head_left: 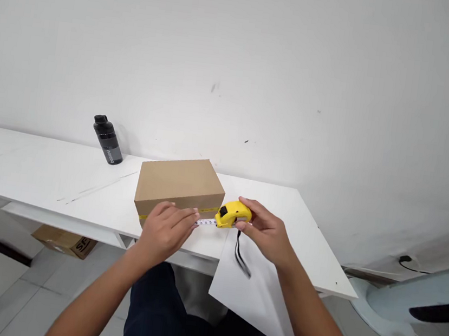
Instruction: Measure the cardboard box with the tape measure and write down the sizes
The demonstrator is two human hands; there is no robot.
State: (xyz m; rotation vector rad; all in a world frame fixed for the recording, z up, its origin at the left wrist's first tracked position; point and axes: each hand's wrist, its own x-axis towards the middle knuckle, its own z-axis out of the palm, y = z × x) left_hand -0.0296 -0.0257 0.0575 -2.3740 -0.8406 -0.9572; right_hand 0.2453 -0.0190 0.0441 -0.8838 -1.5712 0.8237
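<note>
A yellow tape measure (pixel 234 215) is gripped by my right hand (pixel 268 230), its fingers curled round the case's right end. From its left side a short stretch of white blade (pixel 206 222) reaches across to my left hand (pixel 167 232), whose fingers are closed on the blade's end. A black wrist strap (pixel 241 257) dangles below the case. Just behind my hands a closed cardboard box (pixel 179 181) with yellow tape along its side sits on the white table (pixel 278 196). My left hand hides part of the box's front face.
A dark water bottle (pixel 108 140) stands at the back left by the wall. White paper (pixel 252 297) hangs over the table's front edge below my right hand. Another cardboard box (pixel 64 240) lies under the table at left. A pale stand base (pixel 390 319) is on the floor at right.
</note>
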